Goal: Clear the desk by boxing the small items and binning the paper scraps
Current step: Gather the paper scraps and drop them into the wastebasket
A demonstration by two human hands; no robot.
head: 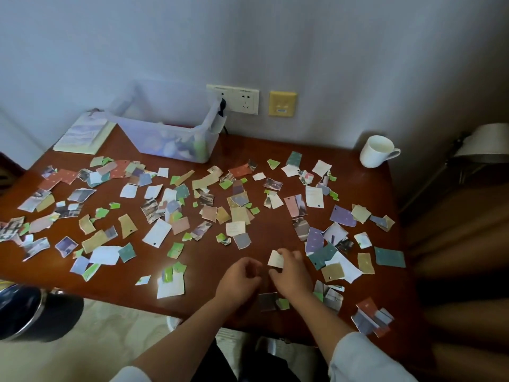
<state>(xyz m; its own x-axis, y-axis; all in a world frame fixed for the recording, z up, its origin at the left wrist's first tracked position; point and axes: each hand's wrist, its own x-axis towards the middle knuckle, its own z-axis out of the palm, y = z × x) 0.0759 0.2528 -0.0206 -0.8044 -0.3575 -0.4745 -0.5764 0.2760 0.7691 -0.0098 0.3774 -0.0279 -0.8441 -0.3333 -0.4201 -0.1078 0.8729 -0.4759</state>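
Torn paper scraps [157, 232] in many colours lie scattered across the brown wooden desk [209, 260]. Both hands hover over the desk's near edge. My right hand [292, 274] pinches a cream scrap [275, 258] between thumb and fingers. Just to its left, my left hand [239, 277] has its fingers curled; I see nothing in it. A clear plastic box [170, 125] with small items inside stands at the back of the desk.
A white mug [377, 150] stands at the back right corner. A notebook [82, 135] lies at the back left, beside the box. A wall socket [237, 98] is behind the box. A dark round bin [33, 312] sits below the desk's left front edge.
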